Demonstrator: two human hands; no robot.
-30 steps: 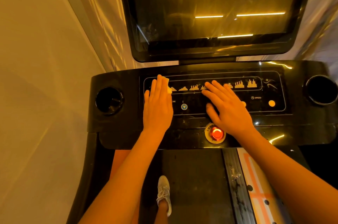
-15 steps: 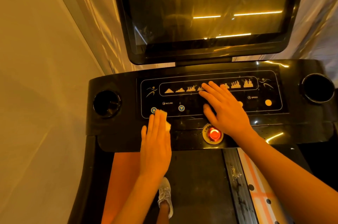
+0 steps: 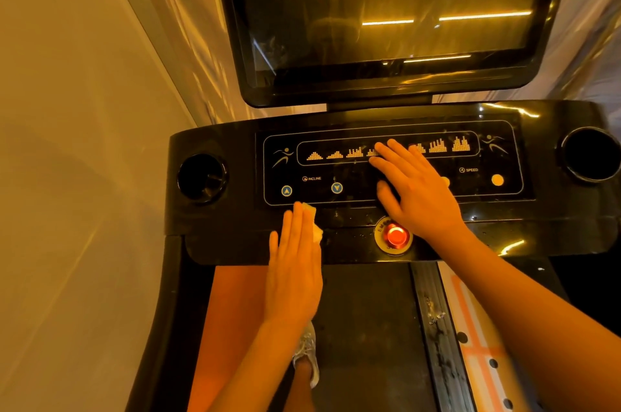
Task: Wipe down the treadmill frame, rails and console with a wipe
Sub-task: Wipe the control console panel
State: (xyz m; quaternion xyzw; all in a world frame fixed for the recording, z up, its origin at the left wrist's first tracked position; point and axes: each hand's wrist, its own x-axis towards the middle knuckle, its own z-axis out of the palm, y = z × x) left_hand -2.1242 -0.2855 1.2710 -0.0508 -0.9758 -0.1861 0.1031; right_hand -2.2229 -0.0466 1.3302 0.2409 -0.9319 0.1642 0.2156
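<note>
The black treadmill console [image 3: 235,216] fills the middle of the view, with a printed control panel and a dark screen [image 3: 386,15] above it. My left hand [image 3: 295,270] lies flat with straight fingers on the console's lower front edge, pressing a pale folded wipe [image 3: 314,221] whose corner shows at my fingertips. My right hand [image 3: 416,190] rests flat on the centre of the control panel, fingers spread. A glowing red emergency button [image 3: 396,236] sits just below that hand.
Round cup holders sit at the console's left [image 3: 202,178] and right [image 3: 589,154] ends. The treadmill belt [image 3: 366,327] runs below, with my shoe [image 3: 307,354] on it. A plain wall [image 3: 84,142] stands close on the left. A right side rail [image 3: 437,327] borders the belt.
My left hand slid the wipe down from the panel's top left to the console's lower front edge. My right hand has stayed planted on the panel.
</note>
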